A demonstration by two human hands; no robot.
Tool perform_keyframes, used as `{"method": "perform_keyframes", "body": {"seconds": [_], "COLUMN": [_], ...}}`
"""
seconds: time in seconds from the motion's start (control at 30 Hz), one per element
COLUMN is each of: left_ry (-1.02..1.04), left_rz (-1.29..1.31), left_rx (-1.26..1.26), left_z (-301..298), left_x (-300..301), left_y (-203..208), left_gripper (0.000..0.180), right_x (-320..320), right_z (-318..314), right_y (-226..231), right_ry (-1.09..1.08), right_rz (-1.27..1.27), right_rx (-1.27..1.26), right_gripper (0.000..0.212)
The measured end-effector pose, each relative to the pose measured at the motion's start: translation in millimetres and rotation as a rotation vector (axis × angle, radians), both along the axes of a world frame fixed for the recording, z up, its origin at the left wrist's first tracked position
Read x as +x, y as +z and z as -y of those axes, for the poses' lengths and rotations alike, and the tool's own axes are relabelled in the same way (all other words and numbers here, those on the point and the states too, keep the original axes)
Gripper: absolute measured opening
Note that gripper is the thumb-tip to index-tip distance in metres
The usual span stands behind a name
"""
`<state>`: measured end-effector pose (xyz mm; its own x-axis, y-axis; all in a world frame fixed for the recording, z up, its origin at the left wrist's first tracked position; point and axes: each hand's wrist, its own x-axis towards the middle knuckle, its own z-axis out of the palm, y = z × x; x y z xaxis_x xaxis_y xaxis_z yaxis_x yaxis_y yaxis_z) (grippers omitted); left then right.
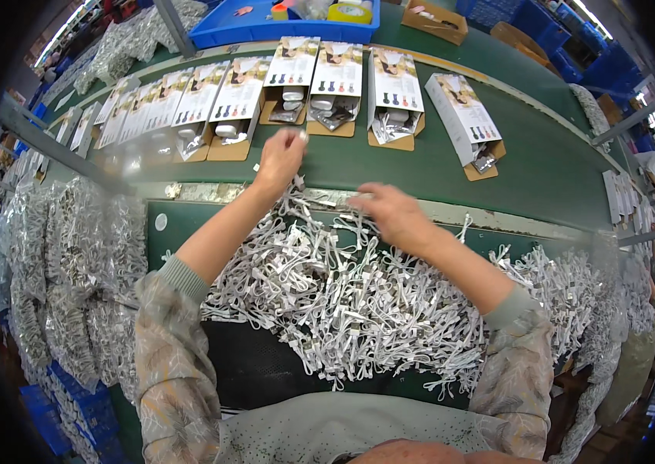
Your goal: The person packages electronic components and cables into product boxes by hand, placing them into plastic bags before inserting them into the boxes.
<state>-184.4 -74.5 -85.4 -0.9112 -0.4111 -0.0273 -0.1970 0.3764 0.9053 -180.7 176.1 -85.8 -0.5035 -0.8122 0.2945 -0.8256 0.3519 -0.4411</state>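
If lifted singly from the heap of white cables (374, 309), likely light, limp and hard to damage, though apt to snag on neighbouring loops. Best pinched at a stiff plug end, not by a loose strand. Just past the heap's far edge, see the left hand (282, 160) with fingers drawn together; cannot tell whether pinching anything. Along that edge, find the right hand (397, 216) blurred, fingers loosely bent; cannot tell whether gripping a cable. Notice a green worktop (159, 247) beneath the heap, and beyond the heap a second green surface (532, 185) bearing a row of open boxes (238, 89), then a blue tray (265, 32). Left of the heap, find clear plastic bags (64, 255); far to its right, a person (652, 162) in white.
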Motion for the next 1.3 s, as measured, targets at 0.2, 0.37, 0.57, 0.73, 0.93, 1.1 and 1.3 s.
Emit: {"method": "perform_keyframes", "body": {"seconds": [0.2, 0.37, 0.57, 0.73, 0.93, 1.1, 1.3], "left_ry": [-0.439, -0.590, -0.301, -0.230, -0.205, -0.395, -0.806], "left_rz": [0.179, 0.115, -0.060, -0.078, 0.106, -0.293, 0.030], "left_rx": [-0.378, -1.007, -0.841, -0.983, -1.206, -1.024, -1.051], "left_z": [11.4, 24.2, -8.7, -54.3, -90.8, -89.1, -73.2], "left_x": [56.4, 68.5, 33.5, -49.8, -113.8, -82.5, 15.8], "left_y": [21.2, 21.1, 38.7, 13.9, 6.3, 5.8, 12.7], "left_gripper": [0.028, 0.011, 0.019, 0.013, 0.010, 0.013, 0.017], "right_x": [4.3, -21.3, -85.7, -146.4, -166.1, -124.0, -8.2], "right_z": [-10.7, -22.8, -12.0, 0.0, -6.9, -67.9, -124.8], "right_y": [9.2, 32.1, 18.7, -30.7, -30.4, -10.0, 43.1], "right_ry": [0.107, -0.195, -0.712, -0.793, -0.734, -0.559, -0.376], "right_rz": [0.115, 0.657, 0.244, -0.231, -0.323, -0.186, 0.370], "right_rx": [0.063, -0.099, -0.283, -0.058, 0.149, 0.351, 0.624], "right_gripper": [0.019, 0.016, 0.024, 0.021, 0.018, 0.017, 0.022]}}
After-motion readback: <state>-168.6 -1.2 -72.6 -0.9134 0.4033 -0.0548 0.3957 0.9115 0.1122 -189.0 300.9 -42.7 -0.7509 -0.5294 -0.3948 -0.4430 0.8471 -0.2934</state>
